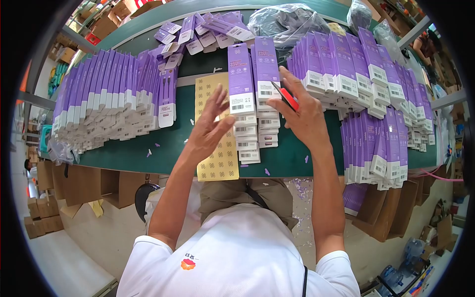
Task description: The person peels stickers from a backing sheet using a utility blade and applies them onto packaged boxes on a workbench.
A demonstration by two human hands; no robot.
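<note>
While the left hand (208, 129) hangs spread over the yellow sticker sheet (217, 157), centre-left of frame, the right hand (306, 116), right of centre, grips a red-and-black tool (290, 99). Purple-white boxes (241, 74): two columns, frame centre, between hands. Left-hand contact with them unclear.

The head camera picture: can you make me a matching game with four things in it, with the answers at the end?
Things:
1. Patterned sheet
2. Tool
3. Left hand
4. Tabletop

Colours, places or states:
A. Dark green
B. Fingers spread, holding nothing
C. Yellow, covered in rows of small dark marks
D. Red and black, held in the right hand

Right pairs: 1-C, 2-D, 3-B, 4-A
</note>
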